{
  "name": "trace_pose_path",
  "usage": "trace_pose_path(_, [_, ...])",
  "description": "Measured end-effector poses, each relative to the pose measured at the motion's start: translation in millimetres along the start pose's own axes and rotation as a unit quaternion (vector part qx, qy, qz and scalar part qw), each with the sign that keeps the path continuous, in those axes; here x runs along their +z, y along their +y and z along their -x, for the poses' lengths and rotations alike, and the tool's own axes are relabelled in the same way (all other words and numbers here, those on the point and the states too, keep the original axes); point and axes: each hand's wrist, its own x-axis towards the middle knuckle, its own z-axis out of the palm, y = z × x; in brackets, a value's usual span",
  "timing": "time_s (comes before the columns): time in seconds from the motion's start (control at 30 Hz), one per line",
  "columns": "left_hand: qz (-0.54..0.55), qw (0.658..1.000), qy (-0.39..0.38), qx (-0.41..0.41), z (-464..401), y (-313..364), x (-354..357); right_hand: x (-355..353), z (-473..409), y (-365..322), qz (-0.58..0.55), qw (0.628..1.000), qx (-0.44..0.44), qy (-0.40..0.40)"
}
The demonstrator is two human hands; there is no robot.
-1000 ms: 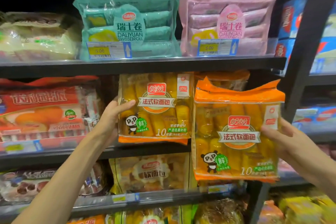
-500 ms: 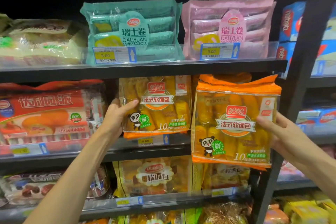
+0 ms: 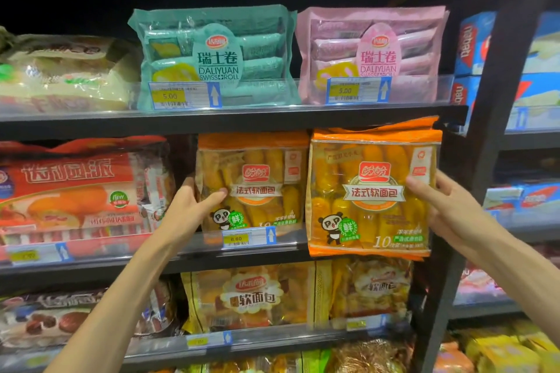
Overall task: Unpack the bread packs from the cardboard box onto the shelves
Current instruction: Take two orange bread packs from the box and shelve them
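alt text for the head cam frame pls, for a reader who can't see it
A person's right hand holds an orange bread pack up at the middle shelf of a shop rack, while the left hand grips a matching pack already standing there. Green and pink Swiss roll packs sit on the shelf above.

Bread packs [image 3: 373,191] are seen orange-trimmed, clear-fronted, panda-printed; swiss roll packs are seen teal [image 3: 213,57] and pink [image 3: 371,54]; price tags [image 3: 248,237] blue-yellow.

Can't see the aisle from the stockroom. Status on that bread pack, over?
Left hand steadying shelved orange pack. Right hand holding second orange pack at middle shelf front, not yet seated. Nothing blocking.
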Motion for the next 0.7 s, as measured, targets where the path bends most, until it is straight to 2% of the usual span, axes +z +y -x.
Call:
trace_pose_path(0.2, [-0.076,0.996,0.035,0.021,7,-2,1,3,-25,-4,-0.027,0.999,-0.001,-0.02])
trace_pose_path(0.47, [-0.09,0.994,0.059,0.019,11,-1,9,1,-52,-5,-0.015,1.0,-0.006,-0.024])
trace_pose_path(0.7, [-0.102,0.992,0.072,0.019,13,-2,12,7,-61,-6,-0.032,0.997,-0.048,0.045])
